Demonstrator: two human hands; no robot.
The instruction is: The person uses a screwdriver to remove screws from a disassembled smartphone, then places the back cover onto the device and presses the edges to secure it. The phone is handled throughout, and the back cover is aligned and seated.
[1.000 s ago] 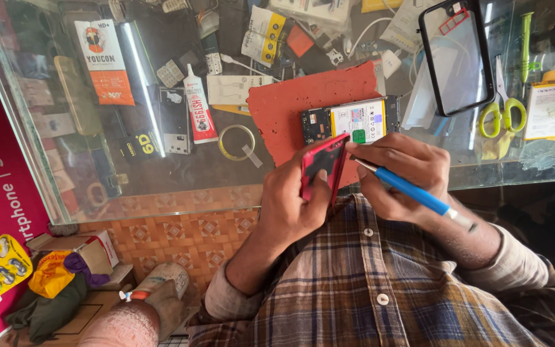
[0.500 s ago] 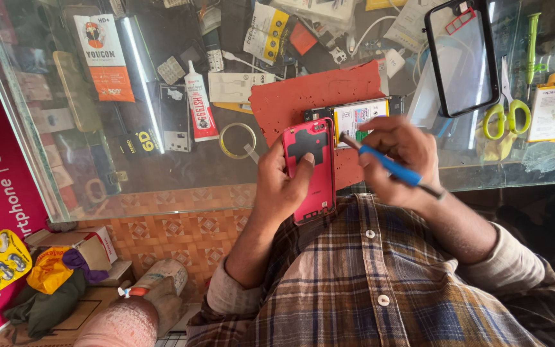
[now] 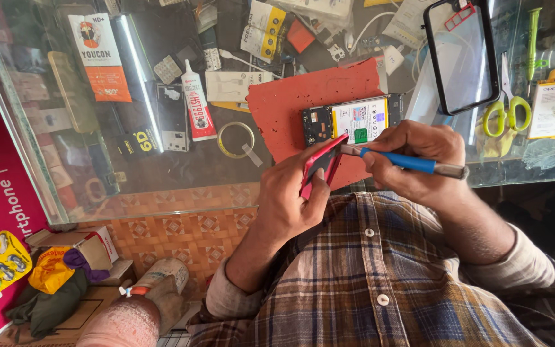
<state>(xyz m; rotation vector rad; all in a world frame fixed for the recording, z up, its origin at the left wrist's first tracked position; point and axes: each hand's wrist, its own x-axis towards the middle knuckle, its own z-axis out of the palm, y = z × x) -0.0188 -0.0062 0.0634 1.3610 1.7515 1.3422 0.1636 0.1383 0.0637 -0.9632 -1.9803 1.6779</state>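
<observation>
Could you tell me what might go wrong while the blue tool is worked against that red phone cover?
The left hand holds the red cover tilted on edge while the right hand presses the blue tool at its rim; a slip could jab the left fingers. The opened phone lies right beneath on the red mat, so the tip might strike its exposed parts. Prying hard could crack the thin cover.

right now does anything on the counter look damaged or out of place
The phone on the red mat lies open, back off, battery bare. The left hand holds its red cover; the right hand works a blue tool against it.
</observation>
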